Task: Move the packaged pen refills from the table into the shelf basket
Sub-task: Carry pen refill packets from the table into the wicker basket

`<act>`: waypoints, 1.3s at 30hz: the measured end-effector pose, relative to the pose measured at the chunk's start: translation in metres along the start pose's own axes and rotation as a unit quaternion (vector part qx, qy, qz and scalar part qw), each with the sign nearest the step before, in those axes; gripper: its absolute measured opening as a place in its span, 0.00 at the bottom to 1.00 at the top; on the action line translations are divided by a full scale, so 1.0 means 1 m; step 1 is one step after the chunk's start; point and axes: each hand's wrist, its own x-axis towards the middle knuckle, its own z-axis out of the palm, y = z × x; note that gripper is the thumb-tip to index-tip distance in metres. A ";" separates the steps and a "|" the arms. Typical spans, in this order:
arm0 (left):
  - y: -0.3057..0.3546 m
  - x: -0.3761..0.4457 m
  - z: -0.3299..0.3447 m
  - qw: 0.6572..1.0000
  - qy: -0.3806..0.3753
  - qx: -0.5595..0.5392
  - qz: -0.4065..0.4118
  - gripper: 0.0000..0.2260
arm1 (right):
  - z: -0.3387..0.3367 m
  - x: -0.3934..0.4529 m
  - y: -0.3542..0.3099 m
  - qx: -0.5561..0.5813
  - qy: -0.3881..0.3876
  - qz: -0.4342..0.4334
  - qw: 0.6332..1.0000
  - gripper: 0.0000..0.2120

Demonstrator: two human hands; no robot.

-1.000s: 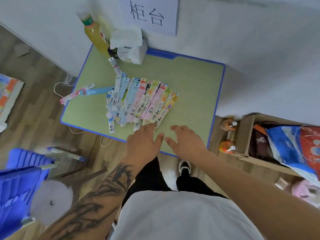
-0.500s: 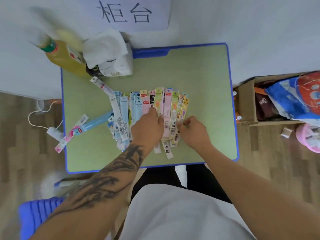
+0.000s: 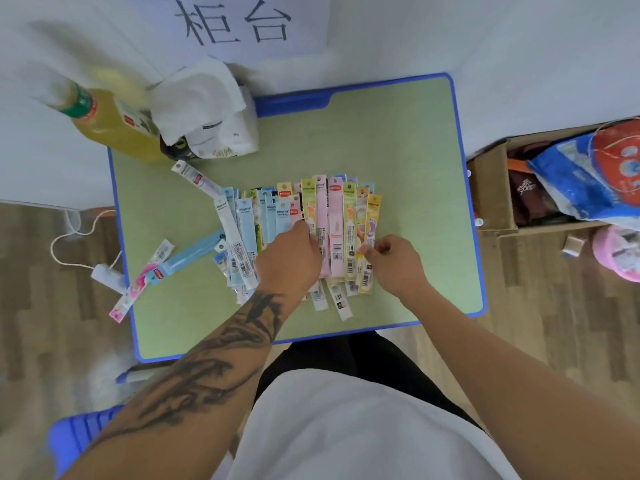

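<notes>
R hand (image 3: 394, 263) fingers (image 3: 372, 247) are curling in w/ the tips pinching the lower edge of the yellow pkg (image 3: 370, 233) at the right end of the pen refill pkgs (image 3: 332, 223). L hand (image 3: 291, 261) is lying knuckles-up on the middle of the row, fingers bending down onto the pink and pale-blue packs; can't tell if they're gripping any or just pressing, since the tips are hiding under the hand. L forearm (image 3: 207, 368) is showing a dark tattoo and reaching in from lower left; R forearm is coming in from lower right.

The refill pkgs are lying fanned side by side, overlapping, approx mid-table, hanger tabs pointing to the wall, barcode ends toward the person. A few are sitting apart: one white pkg (image 3: 195, 176) is lying tilted just beyond the row's left end, a blue pkg (image 3: 194, 252) and a pink pkg (image 3: 133, 292) are lying diagonal near the left edge, the pink one sticking out over the rim.

All are resting on the green table (image 3: 398, 150) w/ blue trim. At its far left corner a bottle (image 3: 110, 126) of yellow drink is leaning, blurred, beside a tissue pack (image 3: 207, 112). A paper sign (image 3: 242, 26) w/ characters is hanging on the wall. A cardboard box (image 3: 491, 188) is sitting on the floor to the right, w/ a blue-and-red bag (image 3: 588, 171) in it. A white cable (image 3: 79, 237) is trailing on the floor at left
</notes>
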 end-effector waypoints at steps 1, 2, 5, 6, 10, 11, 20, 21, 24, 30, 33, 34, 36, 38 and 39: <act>0.000 -0.002 -0.002 1.000 0.008 -0.004 0.004 0.11 | -0.002 -0.001 0.001 0.009 -0.004 0.000 1.000 0.13; -0.001 -0.004 -0.004 1.000 0.014 -0.010 0.009 0.10 | -0.003 -0.002 0.002 0.014 -0.002 -0.002 1.000 0.12; 0.001 -0.008 -0.009 0.997 0.031 -0.049 0.040 0.09 | -0.005 -0.009 0.009 0.017 0.031 -0.011 0.999 0.09; 0.003 -0.010 -0.010 0.995 0.034 -0.070 0.056 0.09 | -0.004 -0.011 0.010 0.021 0.043 -0.013 0.999 0.09; 0.022 -0.021 -0.011 0.969 0.007 -0.235 0.080 0.09 | -0.009 -0.021 0.012 0.104 0.072 -0.001 0.992 0.10; 0.028 -0.024 -0.011 0.962 -0.003 -0.259 0.083 0.09 | -0.012 -0.025 0.014 0.127 0.077 0.004 0.989 0.10; 0.113 -0.057 -0.004 0.921 -0.073 -0.354 0.143 0.10 | -0.079 -0.087 0.051 0.310 0.130 0.006 0.942 0.13; 0.124 -0.065 -0.003 0.918 -0.077 -0.357 0.156 0.10 | -0.088 -0.096 0.058 0.336 0.136 0.005 0.932 0.13; 0.159 -0.090 0.006 0.917 -0.089 -0.335 0.197 0.15 | -0.115 -0.120 0.086 0.402 0.147 -0.004 0.904 0.13; 0.237 -0.158 0.040 0.911 -0.132 -0.292 0.260 0.17 | -0.184 -0.174 0.166 0.517 0.176 -0.040 0.837 0.11; 0.282 -0.204 0.067 0.899 -0.161 -0.292 0.284 0.16 | -0.220 -0.208 0.217 0.554 0.209 -0.050 0.804 0.10; 0.298 -0.221 0.076 0.896 -0.175 -0.291 0.286 0.15 | -0.232 -0.219 0.235 0.567 0.216 -0.056 0.793 0.10; 0.329 -0.254 0.095 0.889 -0.206 -0.275 0.305 0.15 | -0.252 -0.238 0.269 0.587 0.229 -0.064 0.774 0.10; 0.362 -0.287 0.115 0.877 -0.228 -0.248 0.342 0.10 | -0.273 -0.257 0.303 0.604 0.247 -0.073 0.755 0.09; 0.377 -0.300 0.124 0.872 -0.235 -0.239 0.357 0.07 | -0.282 -0.265 0.317 0.613 0.254 -0.075 0.744 0.09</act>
